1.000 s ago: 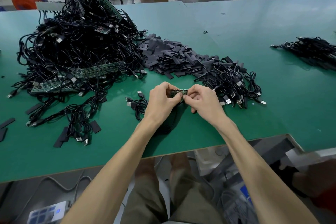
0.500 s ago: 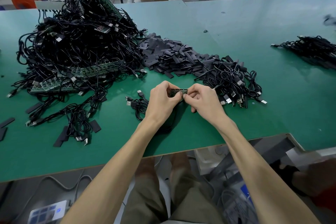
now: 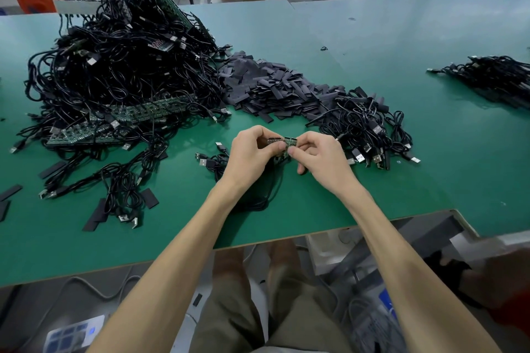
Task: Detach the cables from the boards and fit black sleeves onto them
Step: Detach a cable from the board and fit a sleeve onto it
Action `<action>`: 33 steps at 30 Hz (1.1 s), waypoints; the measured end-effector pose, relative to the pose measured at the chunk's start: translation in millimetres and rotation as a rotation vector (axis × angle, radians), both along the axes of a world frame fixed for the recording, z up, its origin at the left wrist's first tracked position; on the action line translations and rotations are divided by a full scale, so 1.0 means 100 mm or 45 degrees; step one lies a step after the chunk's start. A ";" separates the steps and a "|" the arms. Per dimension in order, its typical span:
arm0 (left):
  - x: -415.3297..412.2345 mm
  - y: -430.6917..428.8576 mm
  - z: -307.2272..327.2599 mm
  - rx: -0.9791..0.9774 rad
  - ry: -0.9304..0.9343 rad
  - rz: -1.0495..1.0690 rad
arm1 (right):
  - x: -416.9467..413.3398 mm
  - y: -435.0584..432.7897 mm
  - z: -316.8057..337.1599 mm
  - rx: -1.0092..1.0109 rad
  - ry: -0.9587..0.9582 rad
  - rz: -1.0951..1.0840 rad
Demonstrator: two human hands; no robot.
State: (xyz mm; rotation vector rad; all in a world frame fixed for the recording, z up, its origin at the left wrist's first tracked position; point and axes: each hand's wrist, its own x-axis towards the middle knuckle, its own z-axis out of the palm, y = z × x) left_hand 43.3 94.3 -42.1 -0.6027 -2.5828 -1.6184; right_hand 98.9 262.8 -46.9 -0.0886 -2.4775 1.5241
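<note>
Pinching a small green board (image 3: pixel 289 141) between them, both hands hover just above the green bench (image 3: pixel 387 46), near its front edge. The left hand (image 3: pixel 249 149) curls its fingers round the board's left end. The right hand (image 3: pixel 318 157) nips the right end between thumb and forefinger, with its other fingers loosely bent. Whether the board is one piece or two cannot be told. A black cable (image 3: pixel 266 195) drops from under the hands and loops on the bench beneath the wrists. Just left of the left hand lies a small coil (image 3: pixel 213 162) with silver plugs. Far left rises a big heap (image 3: pixel 114 66) of black cables tangled with long green board strips. Beside it, behind the hands, a pile of flat black sleeves (image 3: pixel 266 89) spreads across the bench. Just right of the right hand sits a tangle (image 3: pixel 370 126) of cables with plugs. A separate bundle (image 3: pixel 493 77) lies well apart at the far right. A few stray sleeves lie on the bench at the left front.
</note>
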 end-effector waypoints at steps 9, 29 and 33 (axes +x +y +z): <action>0.02 0.02 -0.01 -0.089 0.083 -0.056 | 0.00 0.01 -0.03 -0.060 0.014 0.027; 0.09 0.06 0.00 -0.162 0.119 0.004 | 0.00 -0.03 -0.04 -0.056 0.084 -0.069; 0.06 0.03 0.02 -0.056 0.038 -0.050 | 0.02 -0.02 -0.02 -0.135 0.076 -0.055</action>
